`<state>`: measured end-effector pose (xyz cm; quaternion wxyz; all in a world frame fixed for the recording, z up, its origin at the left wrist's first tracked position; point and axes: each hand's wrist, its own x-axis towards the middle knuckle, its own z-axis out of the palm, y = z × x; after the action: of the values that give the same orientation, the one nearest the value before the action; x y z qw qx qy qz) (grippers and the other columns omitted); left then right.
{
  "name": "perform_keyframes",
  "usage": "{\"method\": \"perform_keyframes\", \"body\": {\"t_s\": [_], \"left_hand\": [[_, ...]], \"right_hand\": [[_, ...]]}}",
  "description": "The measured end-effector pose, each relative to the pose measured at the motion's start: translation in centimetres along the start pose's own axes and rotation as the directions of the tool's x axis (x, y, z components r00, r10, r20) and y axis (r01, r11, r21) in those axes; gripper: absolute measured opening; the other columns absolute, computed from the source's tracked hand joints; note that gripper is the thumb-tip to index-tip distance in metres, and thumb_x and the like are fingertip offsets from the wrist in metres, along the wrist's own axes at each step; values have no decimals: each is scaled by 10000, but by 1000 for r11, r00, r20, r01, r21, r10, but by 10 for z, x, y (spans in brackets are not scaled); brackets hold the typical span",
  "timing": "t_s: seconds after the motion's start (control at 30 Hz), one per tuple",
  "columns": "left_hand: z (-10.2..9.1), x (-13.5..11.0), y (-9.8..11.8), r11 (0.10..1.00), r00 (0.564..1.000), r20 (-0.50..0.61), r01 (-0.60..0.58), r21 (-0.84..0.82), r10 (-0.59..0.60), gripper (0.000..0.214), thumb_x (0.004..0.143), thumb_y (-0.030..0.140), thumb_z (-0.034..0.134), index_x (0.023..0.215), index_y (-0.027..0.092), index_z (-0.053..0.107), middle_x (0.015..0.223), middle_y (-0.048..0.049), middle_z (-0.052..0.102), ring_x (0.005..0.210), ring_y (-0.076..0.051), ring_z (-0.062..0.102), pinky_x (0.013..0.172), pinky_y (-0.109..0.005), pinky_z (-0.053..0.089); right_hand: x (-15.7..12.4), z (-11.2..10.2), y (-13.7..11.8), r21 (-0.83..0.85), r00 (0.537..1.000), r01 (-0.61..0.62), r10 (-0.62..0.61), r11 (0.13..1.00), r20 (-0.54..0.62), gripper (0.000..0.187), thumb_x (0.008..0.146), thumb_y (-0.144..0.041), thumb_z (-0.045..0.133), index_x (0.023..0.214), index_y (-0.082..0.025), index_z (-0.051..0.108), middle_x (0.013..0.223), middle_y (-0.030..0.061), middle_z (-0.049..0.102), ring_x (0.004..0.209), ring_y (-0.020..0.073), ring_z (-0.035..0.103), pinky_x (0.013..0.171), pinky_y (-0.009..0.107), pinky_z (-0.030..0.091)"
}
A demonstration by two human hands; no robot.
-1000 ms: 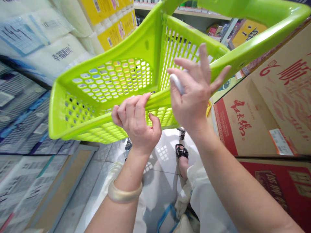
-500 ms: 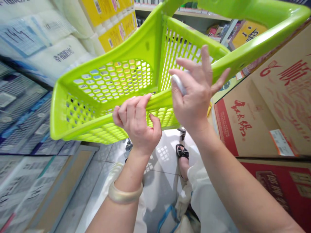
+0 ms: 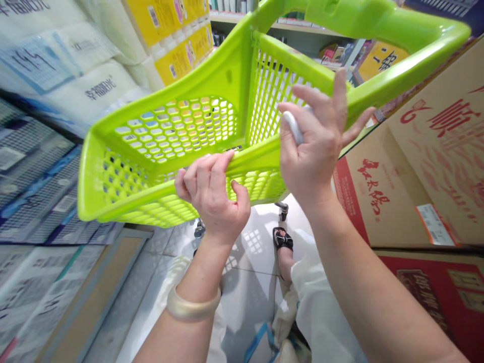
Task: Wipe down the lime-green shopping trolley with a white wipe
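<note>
A bright green plastic shopping cart (image 3: pixel 242 58) with slotted sides fills the upper middle of the view, its basket bare inside. My left hand (image 3: pixel 215 194) is closed over its near rim, fingers on top and thumb on the near side. Above the rim, farther right, my right hand (image 3: pixel 315 146) pinches a small white rounded object (image 3: pixel 293 127) between thumb and index finger. Its other fingers are spread apart. Most of the white object is covered by the hand, so its kind is unclear. A pale bangle (image 3: pixel 193 305) circles my left wrist.
Stacked tissue packs (image 3: pixel 102 85) and yellow-labelled paper rolls (image 3: pixel 181 55) line the left side. Printed cardboard boxes (image 3: pixel 401 186) are piled close on the right. Shelves (image 3: pixel 317 28) stand behind the cart. A sandalled foot (image 3: pixel 283 239) is on the tiled floor by a caster.
My right hand has shifted a little to the right along the rim, still pinching the white object. The cart's handle end has moved slightly left. My left hand keeps its grip.
</note>
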<state>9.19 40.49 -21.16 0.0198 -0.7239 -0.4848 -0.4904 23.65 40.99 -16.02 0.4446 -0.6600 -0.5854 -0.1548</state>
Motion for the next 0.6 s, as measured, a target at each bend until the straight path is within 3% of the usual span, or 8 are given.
{"method": "perform_keyframes", "body": {"t_s": [0.07,0.13,0.27,0.33,0.5,0.6], "left_hand": [[0,0,1,1000,1000,8,15,13,-15,460,772,200,525,1223,238,608,1153,-59,640,1195,-278,514,1147,-492,170],[1,0,2,1000,1000,-3,9,26,-9,438,783,209,520,1210,232,612,1139,-63,647,1188,-270,516,1140,-477,178],[2,0,1,999,999,-40,-11,39,13,388,825,245,498,1197,239,610,1128,-58,664,1158,-251,531,1118,-449,208],[1,1,0,999,999,-41,-22,38,24,381,822,235,503,1186,234,615,1122,-55,670,1150,-248,538,1114,-441,212],[-4,5,0,1000,1000,-12,-20,16,20,368,793,178,517,1138,218,637,1064,-49,683,1095,-248,560,1074,-434,242],[-8,6,1,1000,1000,0,0,10,0,341,788,193,513,1099,221,648,1023,-48,687,1037,-252,573,1028,-436,272]], "right_hand": [[2,-1,4,30,999,-32,32,999,-7,284,956,-220,454,1132,-297,664,1406,48,552,1533,327,112,1130,786,-8],[-3,2,-6,44,997,-26,23,999,70,293,951,-205,457,1146,-291,658,1410,59,547,1532,333,114,1127,793,6],[-19,9,-31,41,971,93,-99,995,219,274,950,-200,475,1097,-321,671,1333,21,621,1498,292,259,1175,735,10],[-17,7,-29,25,977,111,-114,994,180,265,952,-204,477,1087,-324,670,1311,15,636,1484,282,294,1182,723,9],[7,-5,7,-42,996,21,-25,999,-84,230,956,-225,479,1037,-288,685,1309,66,629,1493,326,251,1137,760,-48],[9,-9,8,-52,994,25,-31,998,-107,227,948,-225,488,1024,-301,688,1283,56,646,1479,335,285,1140,759,-6]]}}
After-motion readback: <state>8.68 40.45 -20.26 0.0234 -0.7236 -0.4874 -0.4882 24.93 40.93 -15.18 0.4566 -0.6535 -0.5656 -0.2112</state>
